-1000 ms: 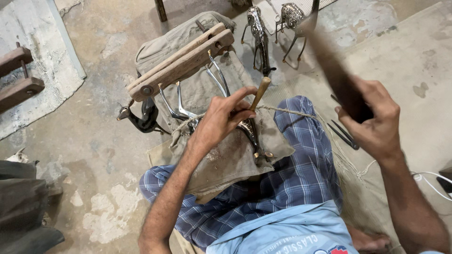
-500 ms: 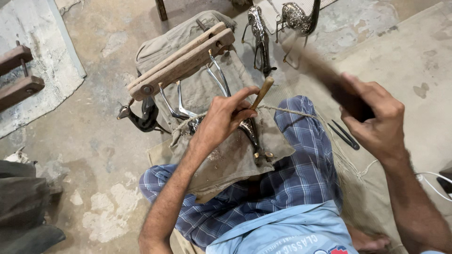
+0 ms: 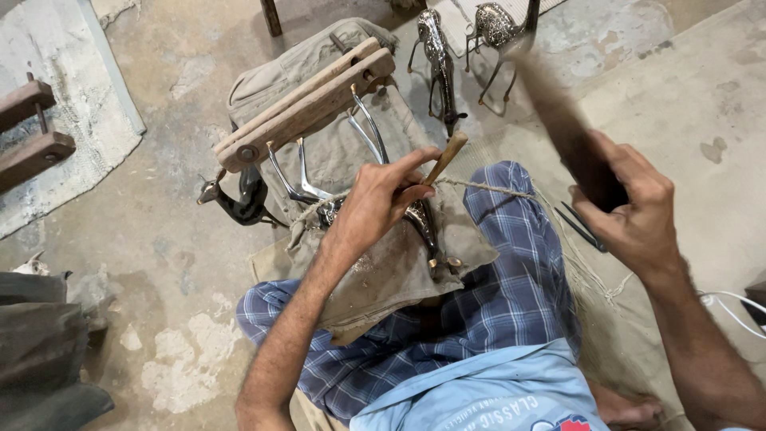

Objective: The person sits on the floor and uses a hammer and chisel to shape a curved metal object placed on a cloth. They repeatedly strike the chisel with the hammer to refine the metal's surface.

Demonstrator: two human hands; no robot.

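Two hands: both are gripping tools.
Left hand [image 3: 381, 203]: fingers are closing around a wooden-handled chisel [image 3: 444, 158], its tip hidden behind the hand.
Right hand [image 3: 632, 209]: is clenching a dark mallet [image 3: 563, 128], raised and blurring, head hard to make out.
Workpiece: a metal figurine [image 3: 421, 219] is lying on tan cloth [image 3: 399, 267] over the lap, partly covered by the hand.
Clamp: one wooden vise [image 3: 307, 104] is sitting just beyond.
Finished figures: two metal animals [image 3: 437, 52] are standing at the top, partly cut off.
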